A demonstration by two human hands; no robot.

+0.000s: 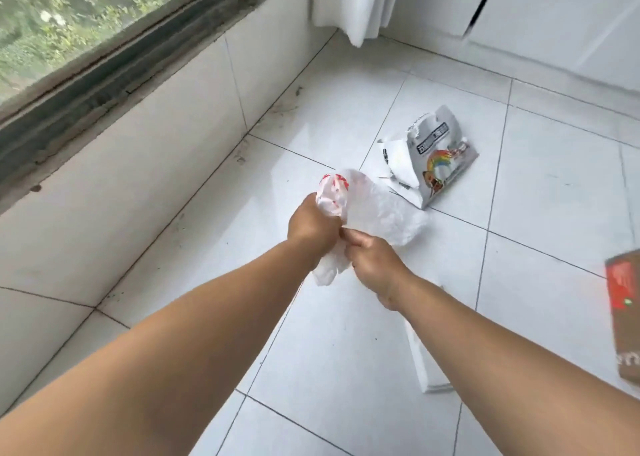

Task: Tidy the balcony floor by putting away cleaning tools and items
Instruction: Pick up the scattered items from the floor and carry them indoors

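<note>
Fingers of the left hand (313,229) clench the red-printed neck of a thin white plastic bag (381,213), while the right hand (372,265) pinches the bag's lower fold, held above the white tiled floor (540,213). At two o'clock from the hands lies a torn grey carton (438,165) with a rainbow print; at four o'clock, a brown box (623,317) at the frame's edge.
</note>
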